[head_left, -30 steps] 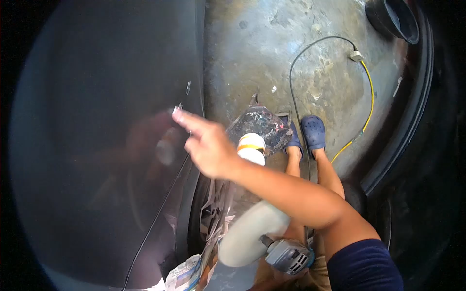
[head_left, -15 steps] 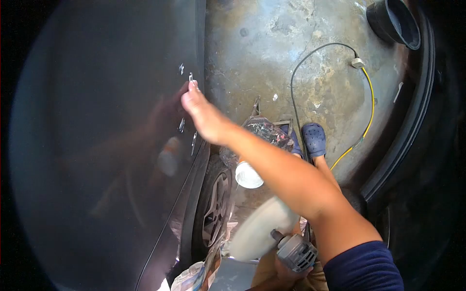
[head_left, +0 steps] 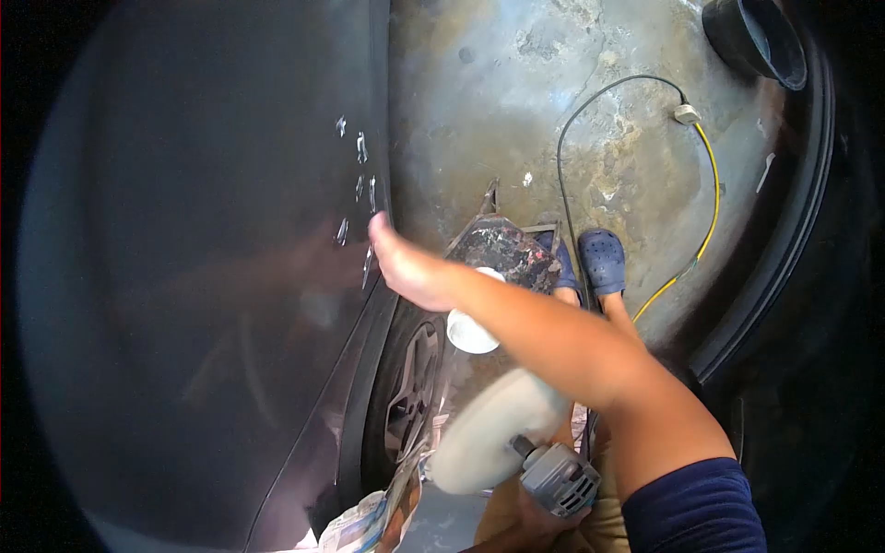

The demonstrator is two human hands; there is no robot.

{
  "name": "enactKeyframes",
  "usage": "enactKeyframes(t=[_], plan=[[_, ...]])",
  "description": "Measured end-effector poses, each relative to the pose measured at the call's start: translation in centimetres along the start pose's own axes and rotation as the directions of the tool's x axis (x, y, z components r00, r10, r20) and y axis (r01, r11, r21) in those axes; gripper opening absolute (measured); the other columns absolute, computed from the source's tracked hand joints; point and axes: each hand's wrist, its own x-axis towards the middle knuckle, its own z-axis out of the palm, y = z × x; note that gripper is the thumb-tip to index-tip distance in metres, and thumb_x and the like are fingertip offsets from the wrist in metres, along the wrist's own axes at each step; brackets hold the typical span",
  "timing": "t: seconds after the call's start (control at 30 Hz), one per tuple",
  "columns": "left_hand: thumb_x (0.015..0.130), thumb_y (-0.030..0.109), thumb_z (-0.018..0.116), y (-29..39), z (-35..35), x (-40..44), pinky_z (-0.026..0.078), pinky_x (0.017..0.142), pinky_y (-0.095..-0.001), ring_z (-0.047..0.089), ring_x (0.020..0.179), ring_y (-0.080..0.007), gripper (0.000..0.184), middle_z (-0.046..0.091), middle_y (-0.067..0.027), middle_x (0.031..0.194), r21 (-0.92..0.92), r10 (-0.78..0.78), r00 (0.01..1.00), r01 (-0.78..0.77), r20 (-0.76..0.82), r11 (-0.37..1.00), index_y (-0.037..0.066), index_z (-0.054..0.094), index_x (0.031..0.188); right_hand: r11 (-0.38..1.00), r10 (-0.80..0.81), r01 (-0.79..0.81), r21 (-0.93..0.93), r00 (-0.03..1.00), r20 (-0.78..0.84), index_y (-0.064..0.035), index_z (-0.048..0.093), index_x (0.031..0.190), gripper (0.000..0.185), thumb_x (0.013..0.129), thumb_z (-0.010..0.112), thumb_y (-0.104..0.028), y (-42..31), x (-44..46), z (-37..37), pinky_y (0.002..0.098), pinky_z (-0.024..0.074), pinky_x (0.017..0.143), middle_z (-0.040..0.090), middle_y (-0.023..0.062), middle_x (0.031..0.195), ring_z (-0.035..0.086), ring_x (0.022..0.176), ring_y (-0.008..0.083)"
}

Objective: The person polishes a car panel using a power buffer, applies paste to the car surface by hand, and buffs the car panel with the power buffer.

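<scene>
My right hand (head_left: 408,267), slightly blurred, is near the dark glossy car panel (head_left: 203,203), with its fingers stretched out and nothing visible in them. Several whitish dabs (head_left: 361,147) mark the panel above and beside it. Low in the view, my left hand (head_left: 546,521) grips a grey polisher (head_left: 560,479) fitted with a large pale round pad (head_left: 498,431). Behind my right forearm shows a white container (head_left: 473,333), partly covered, by a paint-spattered stool (head_left: 505,247).
A wheel (head_left: 412,392) and crumpled newspaper (head_left: 355,527) are below the panel. A black cord (head_left: 560,152) meets a yellow cable (head_left: 716,189) on the concrete floor (head_left: 461,111). A black bucket (head_left: 754,41) is at upper right. My feet wear blue clogs (head_left: 603,261).
My right hand moved up along the panel and then came back down, and more whitish dabs show there. The polisher shifted slightly right and remains in my left hand.
</scene>
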Motion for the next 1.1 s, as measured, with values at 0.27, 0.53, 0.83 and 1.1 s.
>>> enactKeyframes(t=[0.27,0.53,0.83,1.1], plan=[[0.066,0.021,0.102,-0.9,-1.3,0.0,0.056,0.105,-0.0436,0.066,0.123,-0.0248,0.103,0.062,-0.0126,0.134,-0.028,0.168,0.985,-0.168,0.03,0.985,0.0,0.043,0.148,0.968,-0.016,-0.017,0.251,0.991,0.132,0.009,0.051,0.153,0.113,0.101,0.019,-0.087,-2.8,-15.1,-4.0,0.0466,0.0347,0.126,0.057,0.0258,0.155,0.053,0.148,0.0333],[0.067,0.034,0.102,-2.1,-1.0,-0.7,0.051,0.11,-0.0447,0.062,0.128,-0.0273,0.114,0.058,-0.0157,0.139,0.028,0.402,0.916,-0.402,0.006,0.915,-0.002,0.035,0.152,0.958,0.286,-0.288,0.009,0.954,0.088,0.0038,0.067,0.138,0.09,0.11,0.028,-0.072,0.0,-23.9,-3.4,0.0421,0.0408,0.12,0.071,0.0162,0.136,0.063,0.133,0.0265],[0.065,0.039,0.103,-6.4,-2.4,-1.3,0.054,0.106,-0.0438,0.067,0.123,-0.0271,0.111,0.064,-0.0157,0.134,-0.029,0.315,0.949,-0.315,0.011,0.949,-0.003,0.043,0.149,0.866,0.471,-0.5,0.0,0.816,-0.336,0.002,0.073,0.127,0.073,0.109,0.05,-0.064,1.3,-27.7,-2.1,0.0392,0.045,0.112,0.074,0.0134,0.128,0.067,0.122,0.022],[0.064,0.038,0.103,-9.3,-3.3,-1.7,0.054,0.106,-0.0428,0.067,0.123,-0.0243,0.111,0.066,-0.0136,0.133,0.071,0.322,0.944,-0.327,0.08,0.942,-0.003,0.044,0.15,0.794,0.267,-0.384,-0.471,0.917,-0.297,0.0044,0.072,0.116,0.036,0.108,0.064,-0.029,3.2,-27.7,-5.2,0.0407,0.0531,0.096,0.075,0.016,0.105,0.069,0.108,0.022]])
